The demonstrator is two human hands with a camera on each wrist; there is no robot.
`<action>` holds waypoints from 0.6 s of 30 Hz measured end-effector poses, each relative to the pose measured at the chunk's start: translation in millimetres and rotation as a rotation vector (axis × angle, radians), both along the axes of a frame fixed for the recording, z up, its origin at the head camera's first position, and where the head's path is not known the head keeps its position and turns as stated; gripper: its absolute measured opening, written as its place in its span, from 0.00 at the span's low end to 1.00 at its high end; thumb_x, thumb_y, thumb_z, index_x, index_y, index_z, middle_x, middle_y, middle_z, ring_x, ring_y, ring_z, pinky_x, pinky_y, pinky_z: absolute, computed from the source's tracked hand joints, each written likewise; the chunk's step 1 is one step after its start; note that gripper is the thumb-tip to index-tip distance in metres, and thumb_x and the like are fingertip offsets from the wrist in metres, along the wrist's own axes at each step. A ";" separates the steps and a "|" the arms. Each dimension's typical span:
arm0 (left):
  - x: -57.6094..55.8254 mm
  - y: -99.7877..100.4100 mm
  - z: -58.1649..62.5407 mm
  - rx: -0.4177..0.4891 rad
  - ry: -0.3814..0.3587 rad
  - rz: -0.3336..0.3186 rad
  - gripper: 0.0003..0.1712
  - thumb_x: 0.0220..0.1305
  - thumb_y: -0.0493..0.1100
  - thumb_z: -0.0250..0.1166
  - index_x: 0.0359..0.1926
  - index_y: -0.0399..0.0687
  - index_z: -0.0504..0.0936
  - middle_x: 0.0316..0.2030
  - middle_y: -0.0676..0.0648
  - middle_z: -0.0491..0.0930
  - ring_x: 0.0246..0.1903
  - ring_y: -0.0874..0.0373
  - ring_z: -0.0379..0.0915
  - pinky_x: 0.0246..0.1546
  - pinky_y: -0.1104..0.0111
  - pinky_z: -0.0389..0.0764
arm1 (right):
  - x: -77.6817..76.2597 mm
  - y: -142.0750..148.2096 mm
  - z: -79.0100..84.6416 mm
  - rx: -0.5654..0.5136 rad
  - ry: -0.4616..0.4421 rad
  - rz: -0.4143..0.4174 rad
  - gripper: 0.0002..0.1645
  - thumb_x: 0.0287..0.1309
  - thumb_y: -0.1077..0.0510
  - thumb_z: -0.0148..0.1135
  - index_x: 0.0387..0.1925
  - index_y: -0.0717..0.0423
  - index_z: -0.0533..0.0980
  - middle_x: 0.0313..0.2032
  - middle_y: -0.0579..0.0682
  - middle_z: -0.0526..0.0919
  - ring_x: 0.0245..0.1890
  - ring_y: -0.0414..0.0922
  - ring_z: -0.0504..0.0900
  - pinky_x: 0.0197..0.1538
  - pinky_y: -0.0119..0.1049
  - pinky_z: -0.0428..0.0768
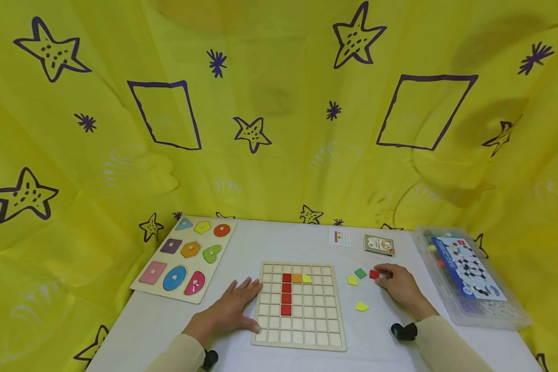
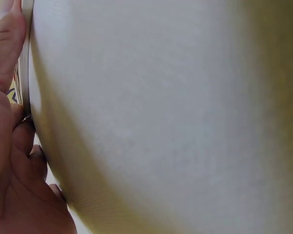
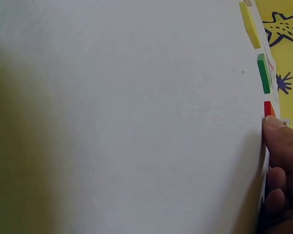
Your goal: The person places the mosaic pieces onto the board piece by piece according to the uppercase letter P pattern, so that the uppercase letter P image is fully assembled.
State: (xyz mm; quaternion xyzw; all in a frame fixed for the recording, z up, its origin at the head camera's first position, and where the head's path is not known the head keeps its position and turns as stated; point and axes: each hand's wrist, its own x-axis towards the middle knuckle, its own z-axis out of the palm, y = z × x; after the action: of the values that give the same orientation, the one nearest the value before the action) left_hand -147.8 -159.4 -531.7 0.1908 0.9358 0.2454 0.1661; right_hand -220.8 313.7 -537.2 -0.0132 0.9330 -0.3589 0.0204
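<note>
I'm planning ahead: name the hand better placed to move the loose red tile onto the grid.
Likely the right hand: it touches the red tile, while the left hand rests against the grid.

Head view downward, wrist views seemingly close

There are ten tiles (image 1: 286, 298), nine knobbed shapes (image 1: 190, 250), two boards (image 1: 309, 312) and one box (image 1: 490, 324).

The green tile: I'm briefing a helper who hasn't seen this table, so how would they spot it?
On the table, find the grid board. To its right, the green tile lies between a yellow tile and the red tile at the right hand. Among the loose tiles there, it alone is green.
</note>
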 end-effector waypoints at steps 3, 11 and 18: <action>0.1 -0.1 -1.0 -0.006 -0.003 0.001 0.66 0.50 0.66 0.80 0.83 0.51 0.59 0.83 0.48 0.57 0.84 0.44 0.43 0.84 0.42 0.39 | 0.0 0.3 -1.7 0.000 -0.001 -0.011 0.19 0.64 0.64 0.69 0.55 0.69 0.82 0.46 0.63 0.83 0.43 0.54 0.77 0.47 0.44 0.78; -1.1 1.1 -1.4 -0.017 -0.005 0.003 0.65 0.49 0.67 0.79 0.83 0.52 0.59 0.83 0.49 0.58 0.84 0.44 0.44 0.84 0.42 0.40 | 0.2 0.3 0.1 -0.047 -0.020 -0.042 0.19 0.68 0.65 0.65 0.58 0.69 0.80 0.50 0.66 0.85 0.49 0.58 0.80 0.56 0.56 0.80; -1.6 0.8 2.7 -0.026 -0.007 -0.001 0.65 0.49 0.66 0.79 0.83 0.52 0.60 0.82 0.49 0.59 0.84 0.44 0.44 0.84 0.42 0.39 | 2.6 -3.2 1.2 -0.094 0.030 -0.100 0.20 0.69 0.65 0.66 0.60 0.66 0.80 0.50 0.66 0.86 0.52 0.59 0.82 0.55 0.51 0.81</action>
State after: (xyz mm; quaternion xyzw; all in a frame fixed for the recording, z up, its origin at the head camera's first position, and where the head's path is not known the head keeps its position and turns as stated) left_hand -149.4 -158.6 -529.0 0.1879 0.9383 0.2337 0.1721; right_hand -218.1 310.4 -536.0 0.0272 0.9148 -0.4027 -0.0123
